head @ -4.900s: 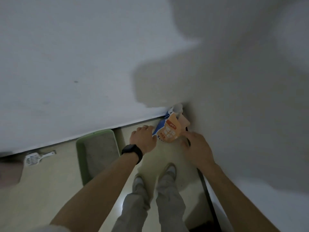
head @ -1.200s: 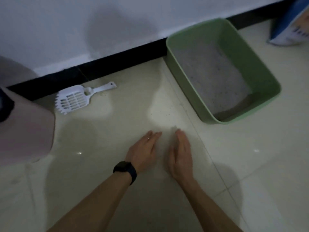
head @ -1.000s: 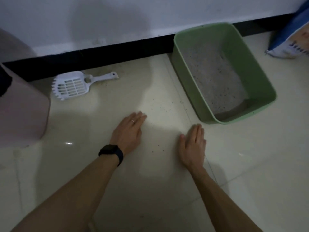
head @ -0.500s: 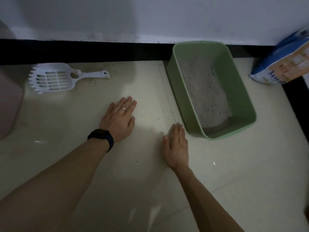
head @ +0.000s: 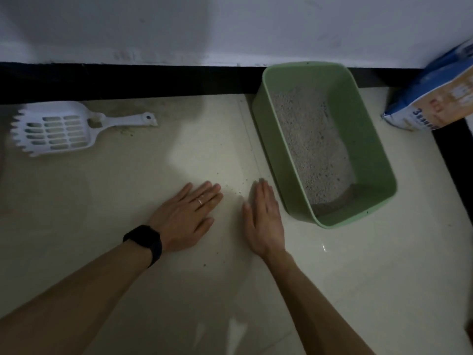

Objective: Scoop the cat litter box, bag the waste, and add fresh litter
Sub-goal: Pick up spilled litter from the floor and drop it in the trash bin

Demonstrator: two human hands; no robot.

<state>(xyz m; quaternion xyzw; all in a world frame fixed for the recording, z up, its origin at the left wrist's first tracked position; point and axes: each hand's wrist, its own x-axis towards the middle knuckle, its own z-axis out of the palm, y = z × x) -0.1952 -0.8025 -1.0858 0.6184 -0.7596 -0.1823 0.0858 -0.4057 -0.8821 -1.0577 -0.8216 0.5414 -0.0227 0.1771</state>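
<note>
The green litter box is set on the floor against the black skirting, with grey litter held inside. Just beside its near left corner, the right hand and left hand are laid flat, fingers straight, nothing held. Stray grains are scattered between them. A white scoop lies well left; a litter bag is seen far right.

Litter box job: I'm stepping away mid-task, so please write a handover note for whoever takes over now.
Hands: left hand open, flat on the floor; right hand open, fingers straight, beside the green litter box.
Things: white scoop on the floor far left by the wall; litter bag at the right edge; stray granules between the hands.
Done: nothing evident.
Left: scoop, bag waste, add fresh litter. No waste bag in view.
</note>
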